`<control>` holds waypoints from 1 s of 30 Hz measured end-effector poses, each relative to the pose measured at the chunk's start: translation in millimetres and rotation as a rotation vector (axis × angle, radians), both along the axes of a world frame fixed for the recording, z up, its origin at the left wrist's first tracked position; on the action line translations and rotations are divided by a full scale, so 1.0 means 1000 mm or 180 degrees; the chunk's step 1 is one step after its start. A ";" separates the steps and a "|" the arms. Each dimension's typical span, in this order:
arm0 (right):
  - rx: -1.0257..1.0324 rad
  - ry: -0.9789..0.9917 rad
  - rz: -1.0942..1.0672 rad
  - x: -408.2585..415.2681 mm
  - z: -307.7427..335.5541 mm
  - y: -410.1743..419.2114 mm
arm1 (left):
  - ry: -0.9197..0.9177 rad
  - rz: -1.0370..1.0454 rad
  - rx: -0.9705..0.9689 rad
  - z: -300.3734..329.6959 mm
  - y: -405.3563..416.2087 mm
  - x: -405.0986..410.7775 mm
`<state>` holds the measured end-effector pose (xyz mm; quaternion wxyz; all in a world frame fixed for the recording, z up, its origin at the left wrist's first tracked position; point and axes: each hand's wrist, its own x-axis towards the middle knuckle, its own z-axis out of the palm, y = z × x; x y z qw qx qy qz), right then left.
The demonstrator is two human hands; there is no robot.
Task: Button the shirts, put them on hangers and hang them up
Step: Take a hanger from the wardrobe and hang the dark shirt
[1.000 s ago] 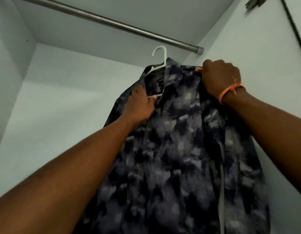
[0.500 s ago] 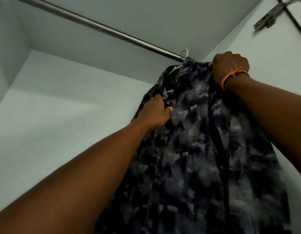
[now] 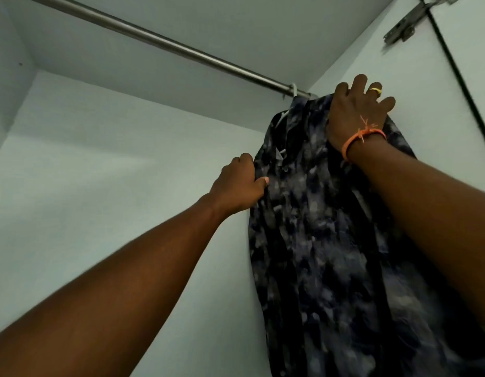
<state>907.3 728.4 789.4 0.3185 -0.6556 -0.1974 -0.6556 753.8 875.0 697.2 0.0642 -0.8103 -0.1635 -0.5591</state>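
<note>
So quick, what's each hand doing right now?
Left hand: fingers curled, gripping the dark blotchy-patterned shirt at its front edge.
Right hand: open, fingers spread, resting on the shirt's shoulder.

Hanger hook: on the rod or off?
On. The white hanger hook loops over the metal rod near its right end, with the patterned shirt hanging below it.

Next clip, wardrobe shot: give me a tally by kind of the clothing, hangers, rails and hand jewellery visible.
Dark patterned button-up shirt: 1
White plastic hanger, hooked over the rail: 1
Grey metal wardrobe rail: 1
Orange thread wristband, on the right wrist: 1
Gold finger ring, on the right hand: 1
Total: 5
</note>
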 end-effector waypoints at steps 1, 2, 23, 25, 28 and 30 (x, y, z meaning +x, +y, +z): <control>0.0012 -0.0005 0.0026 -0.001 -0.010 -0.003 | -0.0018 -0.0035 -0.0049 -0.004 -0.007 0.001; 0.0015 -0.0017 0.0063 -0.001 -0.021 -0.007 | -0.0036 -0.0070 -0.0091 -0.010 -0.013 0.003; -0.1075 0.1299 0.2371 -0.052 -0.505 -0.056 | 0.0544 0.1245 -0.2565 -0.470 -0.129 -0.076; -0.1683 0.1580 0.2414 -0.066 -0.558 -0.052 | 0.0944 0.1816 -0.2900 -0.530 -0.141 -0.093; -0.2759 0.2112 0.2497 -0.091 -0.626 -0.046 | 0.1681 0.2364 -0.2914 -0.590 -0.169 -0.106; -0.3212 0.2268 0.2603 -0.104 -0.652 -0.044 | 0.1806 0.2550 -0.2647 -0.603 -0.175 -0.107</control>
